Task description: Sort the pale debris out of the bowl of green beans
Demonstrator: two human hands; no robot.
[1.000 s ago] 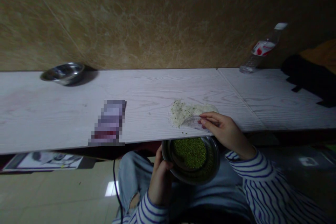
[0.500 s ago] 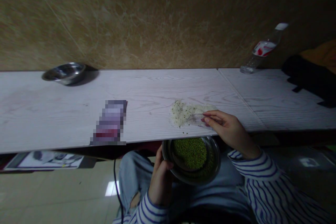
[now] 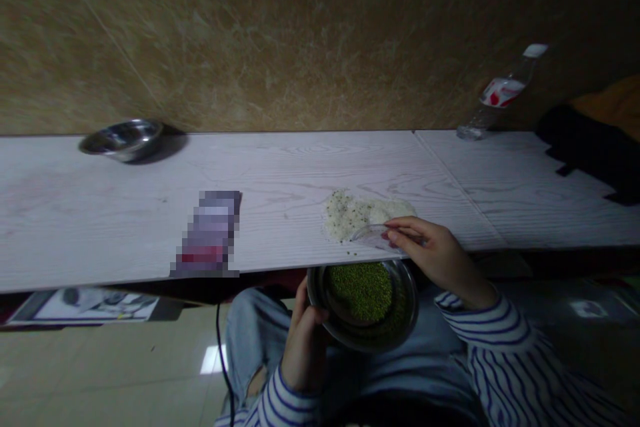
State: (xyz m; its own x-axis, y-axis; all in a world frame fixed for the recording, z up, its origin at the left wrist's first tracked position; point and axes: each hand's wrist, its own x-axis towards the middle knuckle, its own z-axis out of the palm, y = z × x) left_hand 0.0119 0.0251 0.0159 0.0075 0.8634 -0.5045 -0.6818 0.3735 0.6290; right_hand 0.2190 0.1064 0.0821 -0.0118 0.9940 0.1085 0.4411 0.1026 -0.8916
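Note:
My left hand [image 3: 304, 350] grips the left rim of a steel bowl [image 3: 411, 317], its thumb over the edge. Green mung beans [image 3: 364, 290] fill part of this bowl, which sits above my lap, just under the table's front edge. My right hand [image 3: 437, 250] pinches a thin, clear plastic piece [image 3: 369, 236] with a curved edge; its exact kind is unclear. That piece rests low over the tabletop, at the near side of a spread pile of white rice-like grains [image 3: 345, 212]. Dark specks and a few green beans lie among and in front of the grains.
On the white wood-grain table [image 3: 280, 167] stand another steel bowl [image 3: 123, 141] at the back left and a clear bottle [image 3: 501, 93] at the back right. A pixelated flat object [image 3: 210, 233] lies left. Dark cloth [image 3: 590, 153] is far right; a marbled wall [image 3: 280, 40] rises behind.
My right hand has drawn the clear plastic piece slightly toward the table's front edge, away from the middle of the grains. My left hand and the bowl stay almost where they were.

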